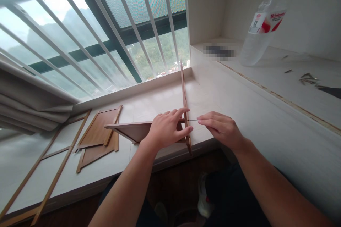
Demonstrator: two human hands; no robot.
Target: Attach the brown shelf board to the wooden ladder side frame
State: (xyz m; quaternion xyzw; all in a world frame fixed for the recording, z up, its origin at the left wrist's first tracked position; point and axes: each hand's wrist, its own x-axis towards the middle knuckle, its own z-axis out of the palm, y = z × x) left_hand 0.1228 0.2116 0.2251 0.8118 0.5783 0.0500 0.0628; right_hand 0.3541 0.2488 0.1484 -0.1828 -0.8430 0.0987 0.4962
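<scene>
My left hand (167, 127) grips a narrow upright wooden frame (183, 92), its thumb and fingers spread around the edge. A brown wooden panel (130, 129) meets that frame from the left and passes under the same hand. Between the pinched fingers of my right hand (221, 127) is a thin metal rod (193, 120), pointing left with its tip against the frame's right side. Its other end is hidden in my fingers, so I cannot tell whether it has a handle.
More wooden panels (98, 127) and a long wooden frame (55, 163) lie left on the white ledge (117, 163). On the right shelf (269, 72) stand a water bottle (262, 32) and several screws (307, 78). A barred window and a grey curtain (32, 95) border the ledge.
</scene>
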